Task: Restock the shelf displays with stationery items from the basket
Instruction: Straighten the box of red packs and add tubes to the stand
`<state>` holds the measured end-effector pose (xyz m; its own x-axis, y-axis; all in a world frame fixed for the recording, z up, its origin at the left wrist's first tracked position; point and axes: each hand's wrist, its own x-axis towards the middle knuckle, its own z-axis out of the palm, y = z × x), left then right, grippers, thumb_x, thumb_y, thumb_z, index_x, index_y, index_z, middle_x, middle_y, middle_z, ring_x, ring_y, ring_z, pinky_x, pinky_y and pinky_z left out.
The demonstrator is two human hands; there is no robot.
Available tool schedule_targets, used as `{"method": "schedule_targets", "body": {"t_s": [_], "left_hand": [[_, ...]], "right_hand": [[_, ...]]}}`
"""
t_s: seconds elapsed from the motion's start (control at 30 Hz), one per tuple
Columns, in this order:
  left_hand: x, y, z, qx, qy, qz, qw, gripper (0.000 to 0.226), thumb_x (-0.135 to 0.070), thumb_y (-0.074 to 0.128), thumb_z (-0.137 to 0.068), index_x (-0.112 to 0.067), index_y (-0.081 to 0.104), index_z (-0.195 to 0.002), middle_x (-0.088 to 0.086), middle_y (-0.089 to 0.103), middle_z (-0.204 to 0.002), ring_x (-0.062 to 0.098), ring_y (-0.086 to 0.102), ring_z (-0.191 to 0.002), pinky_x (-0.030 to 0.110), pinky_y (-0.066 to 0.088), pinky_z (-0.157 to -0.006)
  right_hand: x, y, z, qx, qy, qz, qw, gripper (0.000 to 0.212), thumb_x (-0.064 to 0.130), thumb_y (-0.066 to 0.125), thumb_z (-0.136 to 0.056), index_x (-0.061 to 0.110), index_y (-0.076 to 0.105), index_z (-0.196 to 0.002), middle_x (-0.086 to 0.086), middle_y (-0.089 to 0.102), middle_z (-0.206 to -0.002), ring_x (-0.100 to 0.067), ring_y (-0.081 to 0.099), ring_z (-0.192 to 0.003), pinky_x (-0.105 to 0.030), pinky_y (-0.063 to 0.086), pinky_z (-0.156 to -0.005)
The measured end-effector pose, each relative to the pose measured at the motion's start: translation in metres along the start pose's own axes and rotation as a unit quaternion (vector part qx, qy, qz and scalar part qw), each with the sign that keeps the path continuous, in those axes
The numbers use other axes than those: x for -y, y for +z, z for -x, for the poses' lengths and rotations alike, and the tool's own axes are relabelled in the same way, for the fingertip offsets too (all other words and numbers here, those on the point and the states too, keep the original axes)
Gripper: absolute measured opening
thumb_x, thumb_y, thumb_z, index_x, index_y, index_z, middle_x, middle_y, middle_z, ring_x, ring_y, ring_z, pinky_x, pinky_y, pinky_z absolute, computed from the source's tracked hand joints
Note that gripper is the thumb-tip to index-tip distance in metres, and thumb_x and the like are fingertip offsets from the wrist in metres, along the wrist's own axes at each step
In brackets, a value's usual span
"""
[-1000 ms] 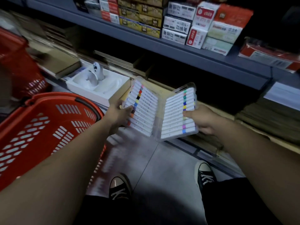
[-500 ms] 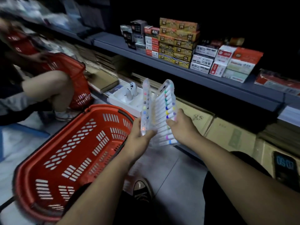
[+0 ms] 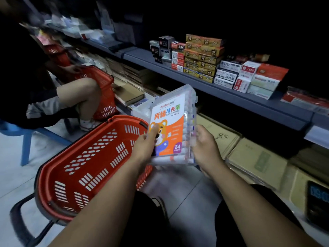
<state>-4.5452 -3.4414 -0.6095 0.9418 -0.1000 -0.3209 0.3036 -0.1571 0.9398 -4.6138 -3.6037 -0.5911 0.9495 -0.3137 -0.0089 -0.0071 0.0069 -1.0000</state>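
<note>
A clear plastic case of colour markers [image 3: 175, 120], closed, with an orange and white label showing a cartoon bear, is held upright in front of me. My left hand [image 3: 146, 146] grips its lower left edge, thumb on the label. My right hand [image 3: 204, 147] grips the lower right side. The red basket [image 3: 85, 164] stands on the floor to the left, below the case, and looks empty. The grey shelf [image 3: 222, 93] runs behind the case.
Stacked small boxes [image 3: 203, 57] sit on the grey shelf. Flat cardboard boxes [image 3: 254, 155] lie on the bottom level at right. Another person sits at left on a blue stool [image 3: 26, 138] beside a second red basket [image 3: 103, 90]. A dark clock display [image 3: 318, 202] is at lower right.
The marker case was open like a book, then folded closed; its labelled front now faces me. Both hands have stayed on it. My view has swung left and back.
</note>
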Motion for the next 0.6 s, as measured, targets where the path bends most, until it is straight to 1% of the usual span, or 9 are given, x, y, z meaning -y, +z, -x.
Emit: {"method": "schedule_targets", "body": {"t_s": [0.07, 0.13, 0.2, 0.27, 0.33, 0.4, 0.47, 0.57, 0.6], "left_hand": [[0.003, 0.002, 0.001, -0.017, -0.057, 0.0, 0.998, 0.067, -0.071, 0.05, -0.092, -0.01, 0.075, -0.097, 0.008, 0.079, -0.085, 0.024, 0.078, -0.079, 0.038, 0.059, -0.086], [0.004, 0.007, 0.003, -0.021, -0.079, -0.014, 0.997, 0.071, -0.075, 0.048, -0.091, -0.009, 0.075, -0.096, 0.007, 0.079, -0.082, 0.023, 0.077, -0.075, 0.04, 0.059, -0.089], [0.004, 0.012, 0.003, -0.027, -0.08, -0.013, 0.996, 0.072, -0.076, 0.049, -0.09, -0.008, 0.074, -0.097, 0.007, 0.079, -0.08, 0.023, 0.077, -0.074, 0.042, 0.059, -0.091], [0.0, 0.014, 0.002, -0.027, -0.083, 0.002, 0.996, 0.073, -0.076, 0.05, -0.089, -0.008, 0.073, -0.099, 0.008, 0.079, -0.082, 0.025, 0.078, -0.077, 0.045, 0.059, -0.093], [-0.004, 0.015, 0.0, -0.032, -0.088, 0.008, 0.996, 0.074, -0.077, 0.051, -0.088, -0.008, 0.072, -0.1, 0.009, 0.079, -0.084, 0.027, 0.078, -0.08, 0.046, 0.059, -0.093], [-0.006, 0.018, -0.002, -0.03, -0.092, 0.027, 0.995, 0.072, -0.076, 0.054, -0.088, -0.008, 0.071, -0.101, 0.009, 0.079, -0.087, 0.028, 0.078, -0.083, 0.046, 0.059, -0.094], [-0.006, 0.021, -0.002, -0.021, -0.096, 0.053, 0.994, 0.07, -0.073, 0.055, -0.089, -0.007, 0.071, -0.104, 0.009, 0.079, -0.089, 0.027, 0.078, -0.083, 0.045, 0.059, -0.091], [-0.006, 0.022, -0.006, -0.015, -0.103, 0.066, 0.992, 0.065, -0.068, 0.054, -0.092, -0.007, 0.069, -0.106, 0.009, 0.079, -0.09, 0.024, 0.077, -0.077, 0.037, 0.062, -0.076], [-0.008, 0.021, -0.007, -0.013, -0.105, 0.073, 0.992, 0.064, -0.068, 0.054, -0.092, -0.007, 0.068, -0.106, 0.009, 0.079, -0.091, 0.023, 0.077, -0.078, 0.037, 0.062, -0.075]], "right_hand": [[-0.005, -0.004, 0.002, 0.016, 0.002, 0.018, 1.0, 0.017, 0.005, 0.055, -0.1, 0.019, 0.065, -0.099, 0.003, 0.077, -0.097, -0.017, 0.075, -0.089, -0.044, 0.062, -0.079], [-0.006, -0.006, 0.006, 0.012, 0.015, 0.003, 1.0, 0.013, 0.024, 0.054, -0.104, 0.022, 0.066, -0.1, 0.0, 0.077, -0.099, -0.02, 0.075, -0.094, -0.05, 0.06, -0.086], [-0.001, -0.008, 0.008, 0.011, 0.07, -0.082, 0.994, 0.032, 0.041, 0.048, -0.105, 0.017, 0.068, -0.11, -0.007, 0.077, -0.105, -0.028, 0.074, -0.098, -0.056, 0.057, -0.092], [0.006, -0.014, 0.008, 0.04, 0.143, -0.175, 0.973, 0.047, 0.05, 0.045, -0.104, 0.011, 0.067, -0.119, -0.016, 0.075, -0.111, -0.037, 0.072, -0.103, -0.062, 0.052, -0.097], [0.012, -0.021, 0.007, 0.077, 0.163, -0.208, 0.962, 0.052, 0.052, 0.049, -0.1, 0.008, 0.066, -0.123, -0.021, 0.072, -0.115, -0.041, 0.069, -0.108, -0.063, 0.05, -0.099], [0.015, -0.027, 0.007, 0.11, 0.154, -0.224, 0.956, 0.052, 0.048, 0.054, -0.099, 0.006, 0.064, -0.127, -0.023, 0.07, -0.119, -0.042, 0.067, -0.112, -0.06, 0.05, -0.101], [0.015, -0.031, 0.006, 0.143, 0.15, -0.234, 0.95, 0.052, 0.043, 0.056, -0.099, 0.002, 0.062, -0.129, -0.024, 0.069, -0.122, -0.043, 0.065, -0.116, -0.059, 0.047, -0.104], [0.014, -0.03, 0.004, 0.162, 0.139, -0.229, 0.95, 0.055, 0.043, 0.059, -0.095, -0.001, 0.061, -0.128, -0.024, 0.068, -0.123, -0.043, 0.065, -0.116, -0.06, 0.045, -0.106], [0.014, -0.027, 0.003, 0.161, 0.135, -0.222, 0.952, 0.056, 0.043, 0.061, -0.093, -0.001, 0.062, -0.127, -0.024, 0.069, -0.122, -0.043, 0.065, -0.115, -0.059, 0.047, -0.104]]}}
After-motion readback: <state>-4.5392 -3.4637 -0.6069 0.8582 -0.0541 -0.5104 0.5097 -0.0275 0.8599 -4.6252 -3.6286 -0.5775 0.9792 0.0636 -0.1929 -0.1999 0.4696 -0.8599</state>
